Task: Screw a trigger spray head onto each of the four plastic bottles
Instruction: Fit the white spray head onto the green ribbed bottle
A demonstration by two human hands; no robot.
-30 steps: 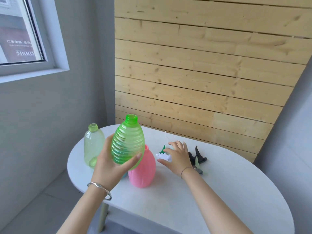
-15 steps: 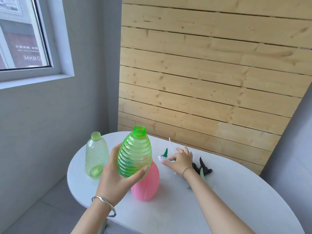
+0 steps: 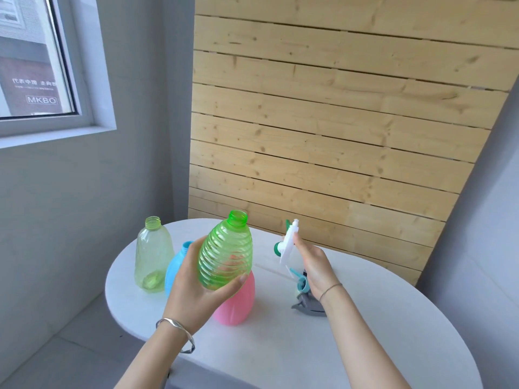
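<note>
My left hand (image 3: pixel 193 293) grips a ribbed bright green bottle (image 3: pixel 224 254) from below and holds it tilted above the table, its open neck pointing up. My right hand (image 3: pixel 314 265) holds a white and green trigger spray head (image 3: pixel 288 245) in the air, to the right of that bottle and apart from it. A pale yellow-green bottle (image 3: pixel 153 255) stands uncapped at the table's left. A blue bottle (image 3: pixel 177 265) and a pink bottle (image 3: pixel 234 301) stand partly hidden behind my left hand and the held bottle.
More spray heads lie on the white oval table (image 3: pixel 351 346) under my right wrist: a light blue one (image 3: pixel 300 282) and a grey one (image 3: pixel 309 304). A wooden slat wall stands behind the table, a grey wall and window to the left.
My right hand has lifted the white and green spray head off the table into the air. The green bottle stays held in my left hand, and the view has shifted.
</note>
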